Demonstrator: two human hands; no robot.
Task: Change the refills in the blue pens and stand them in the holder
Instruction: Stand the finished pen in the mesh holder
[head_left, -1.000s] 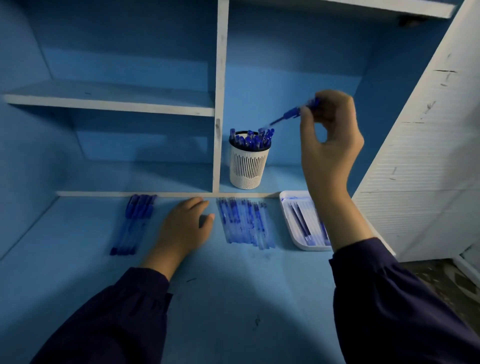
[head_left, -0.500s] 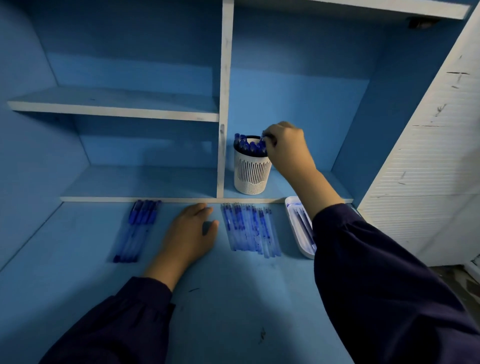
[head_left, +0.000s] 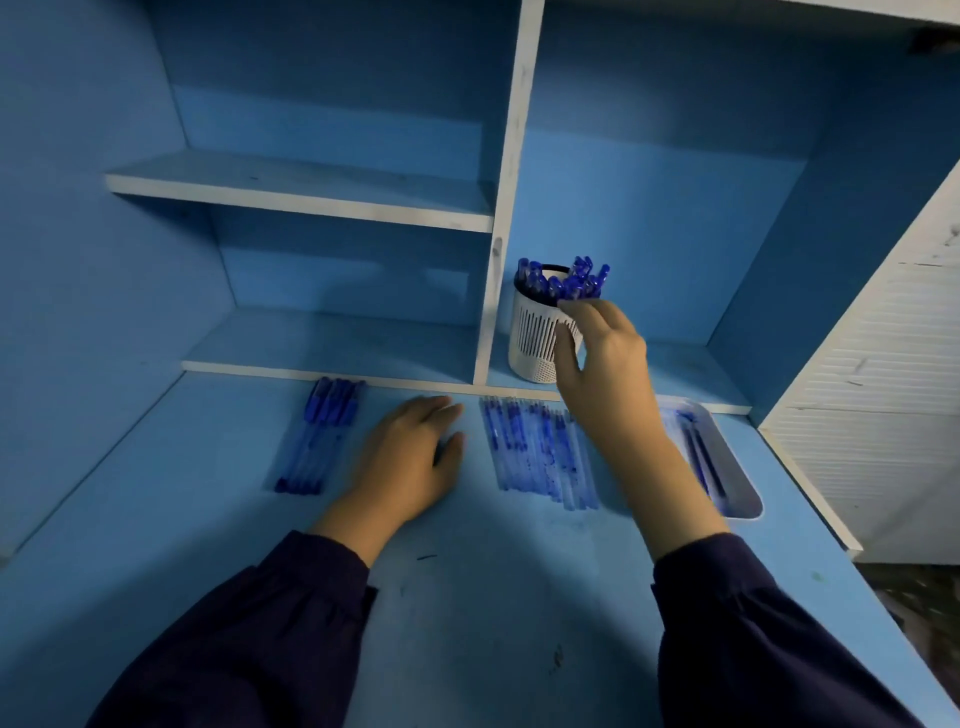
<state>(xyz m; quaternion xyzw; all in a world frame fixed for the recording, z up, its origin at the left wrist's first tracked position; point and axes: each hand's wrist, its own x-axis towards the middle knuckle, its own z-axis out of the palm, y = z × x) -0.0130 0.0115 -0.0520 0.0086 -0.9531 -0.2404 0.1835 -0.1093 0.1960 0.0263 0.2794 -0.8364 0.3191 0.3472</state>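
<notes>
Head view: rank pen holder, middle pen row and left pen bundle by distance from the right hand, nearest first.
1. Pen holder, just behind the right hand.
2. Middle pen row, on the desk below that hand.
3. Left pen bundle, beyond the left hand.

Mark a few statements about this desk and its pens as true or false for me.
1. The white holder stands in the right shelf compartment. True.
2. The right hand grips a pen. False: its fingers are relaxed and hold nothing.
3. The left hand rests flat on the desk. True.
4. The holder is empty. False: blue pens stand in it.
5. The white tray lies left of the left hand. False: it lies at the desk's right end.
</notes>
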